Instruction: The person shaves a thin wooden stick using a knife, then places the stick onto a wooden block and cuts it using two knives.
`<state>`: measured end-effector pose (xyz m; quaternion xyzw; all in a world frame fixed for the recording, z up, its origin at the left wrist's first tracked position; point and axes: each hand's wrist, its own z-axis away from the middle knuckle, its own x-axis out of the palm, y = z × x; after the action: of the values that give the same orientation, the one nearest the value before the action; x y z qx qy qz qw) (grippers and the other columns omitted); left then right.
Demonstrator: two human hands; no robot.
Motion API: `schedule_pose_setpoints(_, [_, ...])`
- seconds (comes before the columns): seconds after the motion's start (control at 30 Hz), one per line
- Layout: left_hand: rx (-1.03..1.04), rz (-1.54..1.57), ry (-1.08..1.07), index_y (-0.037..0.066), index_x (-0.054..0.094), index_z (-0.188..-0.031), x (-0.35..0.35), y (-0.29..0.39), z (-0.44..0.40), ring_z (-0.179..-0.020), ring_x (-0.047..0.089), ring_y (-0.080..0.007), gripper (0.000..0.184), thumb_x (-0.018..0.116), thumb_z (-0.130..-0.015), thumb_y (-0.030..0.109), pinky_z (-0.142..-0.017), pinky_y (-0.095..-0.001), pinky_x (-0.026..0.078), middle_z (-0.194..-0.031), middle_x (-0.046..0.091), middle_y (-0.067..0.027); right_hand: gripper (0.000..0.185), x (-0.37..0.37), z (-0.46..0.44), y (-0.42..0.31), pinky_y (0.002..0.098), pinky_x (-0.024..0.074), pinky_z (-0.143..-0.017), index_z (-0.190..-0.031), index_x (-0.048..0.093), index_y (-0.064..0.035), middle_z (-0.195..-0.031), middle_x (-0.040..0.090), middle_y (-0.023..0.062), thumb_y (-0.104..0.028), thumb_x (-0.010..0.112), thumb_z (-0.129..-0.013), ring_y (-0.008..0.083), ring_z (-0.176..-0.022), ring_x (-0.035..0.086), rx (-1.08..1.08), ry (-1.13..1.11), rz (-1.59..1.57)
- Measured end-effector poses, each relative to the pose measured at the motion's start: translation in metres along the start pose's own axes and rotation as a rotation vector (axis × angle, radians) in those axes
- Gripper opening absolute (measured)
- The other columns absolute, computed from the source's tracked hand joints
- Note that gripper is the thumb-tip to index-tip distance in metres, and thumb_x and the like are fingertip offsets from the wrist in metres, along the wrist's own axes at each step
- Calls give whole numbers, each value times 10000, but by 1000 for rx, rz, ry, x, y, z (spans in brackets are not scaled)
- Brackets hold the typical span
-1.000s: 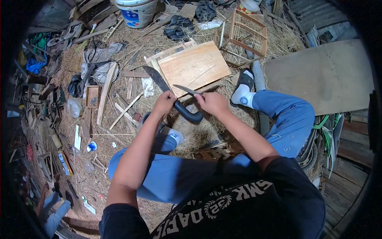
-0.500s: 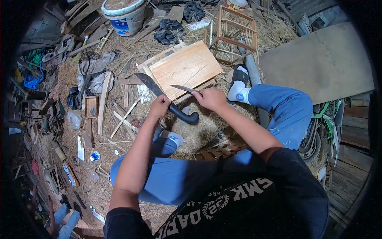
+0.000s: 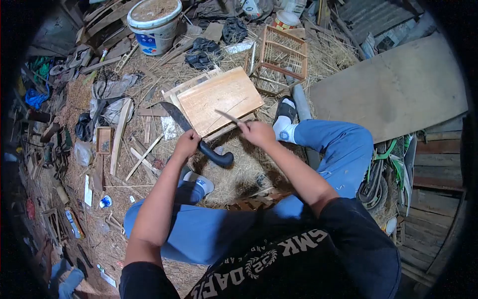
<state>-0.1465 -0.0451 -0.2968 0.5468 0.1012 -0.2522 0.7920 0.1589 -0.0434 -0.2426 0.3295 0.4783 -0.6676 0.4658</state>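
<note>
A machete (image 3: 176,115) with a dark blade and a black hooked handle (image 3: 217,156) lies slantwise in front of me. My left hand (image 3: 187,143) is closed on it where blade meets handle. In my right hand (image 3: 259,133), closed as well, is a small knife (image 3: 228,117), its blade pointing up and left over a pale wooden board (image 3: 224,97). The knife and the machete are apart. The machete's blade overlaps the board's left edge in view; whether it touches the board I cannot tell.
Straw and wood scraps cover the ground. Beyond the board stand a wooden frame cage (image 3: 283,55) and a white bucket (image 3: 155,37). A large flat panel (image 3: 393,89) leans at the right. A small wooden box (image 3: 104,140) lies left. Another person's legs (image 3: 67,279) show at lower left.
The whole view has shifted, so most things sit further left and a little lower. The knife now tilts more steeply in my right hand. My left hand keeps its hold on the machete.
</note>
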Motion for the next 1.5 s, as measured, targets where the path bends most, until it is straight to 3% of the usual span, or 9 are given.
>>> schedule_pose_setpoints(0.13, [-3,8,-20,47,603,-866,-2,-5,-5,-708,511,-122,206,667,-975,209,-653,-315,450,-747,589,-21,728,-23,-19,28,506,563,-808,-926,802,-95,-930,748,221,-693,394,-995,415,-893,723,243,52,-92])
schedule_pose_setpoints(0.83, [24,-63,45,68,618,-885,5,3,-4,-625,469,-116,236,638,-968,288,-541,-329,396,-716,554,0,719,-3,-15,27,533,570,-780,-882,798,-79,-830,737,226,-654,385,-1006,430,-809,726,199,158,-89])
schedule_pose_setpoints(0.93, [-3,-86,49,64,641,-922,0,8,0,-641,488,-125,238,637,-970,297,-557,-335,414,-730,570,-13,695,-14,21,8,526,580,-821,-982,803,-106,-956,760,215,-650,373,-1013,419,-926,735,-137,-51,198])
schedule_pose_setpoints(1.0, [-11,-78,53,68,648,-932,5,12,3,-655,497,-129,234,637,-970,299,-571,-339,426,-737,575,-16,681,-5,-7,42,523,580,-827,-992,805,-112,-958,759,214,-653,391,-1005,405,-937,737,89,66,44])
schedule_pose_setpoints(1.07, [22,-144,106,11,643,-915,4,15,4,-750,638,-286,259,648,-950,267,-725,-417,508,-806,682,-158,668,-5,-17,50,521,579,-832,-1002,806,-118,-960,758,212,-655,409,-998,390,-948,739,303,187,-114])
schedule_pose_setpoints(1.17, [94,-166,120,10,663,-960,6,0,-3,-806,673,-334,272,638,-953,281,-767,-438,521,-866,704,-196,718,-24,15,18,521,568,-846,-982,800,-51,-986,754,234,-650,405,-997,409,-957,732,-75,18,138])
schedule_pose_setpoints(1.33, [-41,-184,65,29,664,-997,9,-12,-17,-811,585,-167,228,637,-965,253,-762,-364,503,-862,683,-65,713,-17,-14,33,540,569,-789,-950,801,-78,-911,750,232,-674,413,-994,415,-882,736,188,143,-23])
schedule_pose_setpoints(1.4, [108,-134,124,19,696,-1033,11,-17,-17,-890,696,-345,288,632,-955,289,-820,-431,527,-957,727,-211,761,-1,-5,21,529,566,-797,-918,792,-36,-926,752,230,-678,392,-995,422,-907,732,11,104,125])
schedule_pose_setpoints(1.5, [94,-64,75,16,698,-1039,9,-15,-16,-893,699,-357,293,629,-955,288,-823,-429,531,-958,728,-219,745,-15,-13,30,517,569,-829,-944,797,-60,-953,751,234,-674,377,-999,425,-939,727,121,101,68])
